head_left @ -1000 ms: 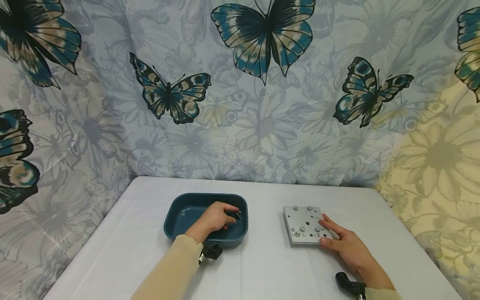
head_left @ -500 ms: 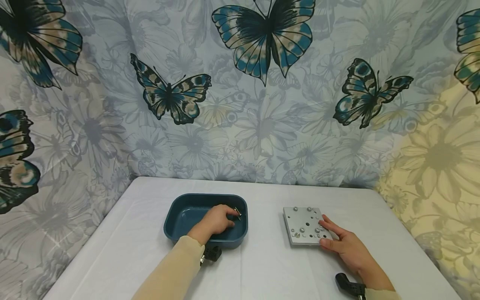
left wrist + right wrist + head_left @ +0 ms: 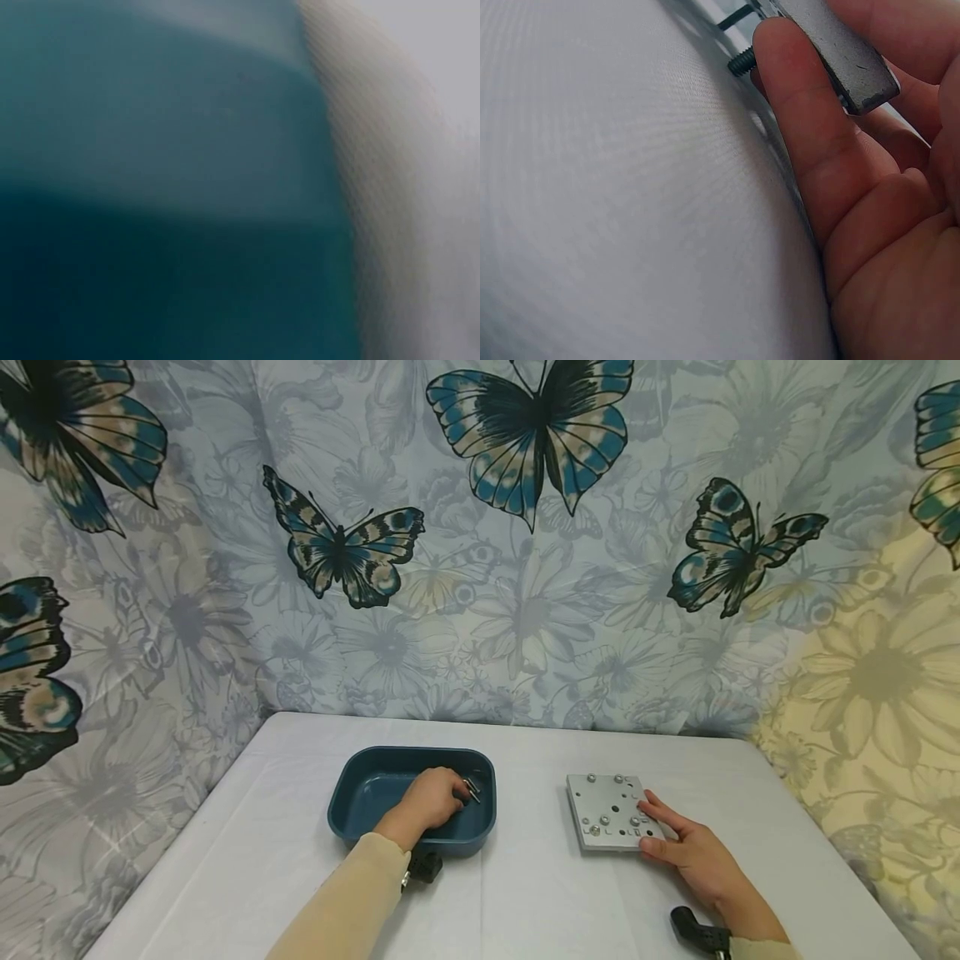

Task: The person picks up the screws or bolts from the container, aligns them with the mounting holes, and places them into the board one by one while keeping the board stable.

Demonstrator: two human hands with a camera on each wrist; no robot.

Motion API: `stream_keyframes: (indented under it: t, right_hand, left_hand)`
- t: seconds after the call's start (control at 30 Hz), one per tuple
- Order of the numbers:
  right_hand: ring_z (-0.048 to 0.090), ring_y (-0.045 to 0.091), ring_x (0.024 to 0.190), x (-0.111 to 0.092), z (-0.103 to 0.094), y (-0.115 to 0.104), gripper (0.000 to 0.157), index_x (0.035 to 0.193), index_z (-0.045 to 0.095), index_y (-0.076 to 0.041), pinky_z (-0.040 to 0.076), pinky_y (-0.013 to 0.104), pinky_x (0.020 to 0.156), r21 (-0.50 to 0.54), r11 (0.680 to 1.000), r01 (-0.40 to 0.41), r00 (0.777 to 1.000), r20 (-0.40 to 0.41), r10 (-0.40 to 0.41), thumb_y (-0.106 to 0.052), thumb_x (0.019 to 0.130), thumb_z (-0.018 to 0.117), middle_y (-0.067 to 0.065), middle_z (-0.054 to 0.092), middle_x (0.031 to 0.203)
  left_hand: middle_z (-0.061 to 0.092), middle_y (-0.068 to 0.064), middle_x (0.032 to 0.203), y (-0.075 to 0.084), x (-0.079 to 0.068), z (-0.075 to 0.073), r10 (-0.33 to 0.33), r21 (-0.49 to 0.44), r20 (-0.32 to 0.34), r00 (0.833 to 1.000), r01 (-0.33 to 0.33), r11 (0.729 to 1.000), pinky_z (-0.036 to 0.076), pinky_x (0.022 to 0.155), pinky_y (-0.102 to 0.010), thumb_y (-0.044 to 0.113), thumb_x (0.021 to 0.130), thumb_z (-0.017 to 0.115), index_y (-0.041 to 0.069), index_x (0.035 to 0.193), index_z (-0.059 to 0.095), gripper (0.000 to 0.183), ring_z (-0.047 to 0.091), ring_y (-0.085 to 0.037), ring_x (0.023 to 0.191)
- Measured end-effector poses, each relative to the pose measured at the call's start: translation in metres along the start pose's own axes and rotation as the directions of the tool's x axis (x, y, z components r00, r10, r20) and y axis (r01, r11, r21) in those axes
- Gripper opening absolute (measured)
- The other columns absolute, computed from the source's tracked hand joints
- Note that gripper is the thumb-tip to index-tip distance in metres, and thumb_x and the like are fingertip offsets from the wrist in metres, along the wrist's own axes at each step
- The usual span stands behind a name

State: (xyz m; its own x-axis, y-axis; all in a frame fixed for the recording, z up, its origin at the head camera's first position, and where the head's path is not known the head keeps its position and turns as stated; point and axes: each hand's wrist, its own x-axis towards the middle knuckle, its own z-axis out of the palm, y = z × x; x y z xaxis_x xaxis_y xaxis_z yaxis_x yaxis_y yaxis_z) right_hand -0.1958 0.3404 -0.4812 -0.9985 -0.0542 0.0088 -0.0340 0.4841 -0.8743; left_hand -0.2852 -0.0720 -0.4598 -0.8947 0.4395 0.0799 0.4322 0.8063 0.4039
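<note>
Well to the left of the left hand (image 3: 427, 800), the slanting left edge of the white surface (image 3: 532, 885) runs down toward the person, with a broad stretch of cloth before the blue rectangular bin (image 3: 336, 797). The left hand dips into this bin from its near side, the forearm in a beige sleeve (image 3: 341, 897) crossing above the near rim. Its fingers are curled downward; whether they pinch anything cannot be told. Slim metal pieces (image 3: 472, 790) show just beyond the fingertips, close to the bin's right wall, while the bin's floor opens out to the hand's left. A black wrist camera (image 3: 425, 866) hangs just outside the near rim. The left wrist view is too blurred to show the fingers.

Between the two hands, a wide strip of white surface separates the bin from the square metal plate (image 3: 600, 797). The plate lies just left of the right hand (image 3: 697, 857), which grips its right edge, thumb at the near corner and fingers farther up. Screws (image 3: 635, 820) and holes dot its top, and a dark threaded shank (image 3: 741, 62) sticks out below, near a fingertip.

To the right of the right hand, more surface reaches the sloping right edge. Beyond both hands, the far edge meets a butterfly-printed backdrop (image 3: 480, 635).
</note>
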Motion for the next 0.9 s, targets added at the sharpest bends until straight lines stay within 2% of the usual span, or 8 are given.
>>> stream_keyframes:
  t: [0.13,0.33,0.53,0.63,0.8,0.9]
  right_hand:
    - [0.007,0.041,0.147,0.0,0.0,0.001,0.078,0.147,0.047,-0.001,0.009,0.063,0.112,-0.002,1.0,-0.003,1.0,-0.002,0.003,-0.031,0.083,0.081,0.008,0.025,0.161]
    - [0.008,0.041,0.147,-0.002,0.0,0.002,0.077,0.148,0.047,-0.002,0.01,0.063,0.112,-0.003,1.0,-0.002,1.0,-0.001,0.002,-0.03,0.084,0.08,0.006,0.025,0.161]
    - [0.009,0.041,0.147,-0.001,0.001,0.002,0.078,0.148,0.047,-0.003,0.011,0.063,0.111,-0.023,1.0,0.009,1.0,-0.006,-0.009,-0.032,0.084,0.08,0.007,0.026,0.161]
    - [0.008,0.041,0.147,0.0,0.0,0.002,0.078,0.147,0.047,-0.002,0.01,0.063,0.111,-0.021,1.0,0.01,1.0,-0.005,-0.01,-0.032,0.084,0.08,0.006,0.026,0.161]
    - [0.008,0.041,0.148,0.0,0.0,0.003,0.079,0.148,0.047,-0.002,0.01,0.064,0.111,-0.022,1.0,0.007,1.0,-0.004,-0.007,-0.033,0.083,0.08,0.006,0.025,0.161]
    - [0.008,0.041,0.148,0.0,0.0,0.002,0.08,0.148,0.047,-0.002,0.01,0.064,0.111,-0.028,1.0,0.007,1.0,-0.003,-0.007,-0.034,0.083,0.08,0.006,0.025,0.161]
  left_hand:
    - [0.071,0.0,0.103,0.002,-0.001,-0.001,-0.011,0.018,-0.002,1.0,0.011,1.0,0.049,0.092,-0.042,0.009,0.083,0.078,0.018,0.093,0.081,0.013,0.064,-0.024,0.103]
    - [0.072,0.003,0.096,0.006,-0.001,-0.001,0.026,0.09,0.006,1.0,-0.027,0.996,0.052,0.087,-0.04,0.007,0.085,0.074,0.017,0.093,0.081,0.014,0.066,-0.021,0.098]
    - [0.073,0.004,0.093,0.009,-0.001,-0.005,0.024,0.051,0.022,0.999,-0.025,0.998,0.054,0.081,-0.04,0.006,0.086,0.07,0.015,0.093,0.081,0.016,0.067,-0.019,0.091]
    - [0.072,0.003,0.095,0.008,-0.001,-0.006,0.036,0.029,0.024,0.999,-0.037,0.999,0.054,0.082,-0.04,0.007,0.087,0.069,0.015,0.095,0.081,0.016,0.067,-0.019,0.093]
    - [0.071,0.003,0.096,0.005,-0.004,-0.008,0.07,-0.094,0.028,0.997,-0.067,0.993,0.052,0.084,-0.038,0.008,0.091,0.069,0.014,0.101,0.078,0.015,0.065,-0.016,0.095]
    - [0.068,0.004,0.092,0.005,-0.007,-0.014,0.053,-0.231,0.049,0.997,-0.04,0.972,0.051,0.076,-0.036,0.011,0.095,0.067,0.015,0.105,0.076,0.014,0.063,-0.014,0.081]
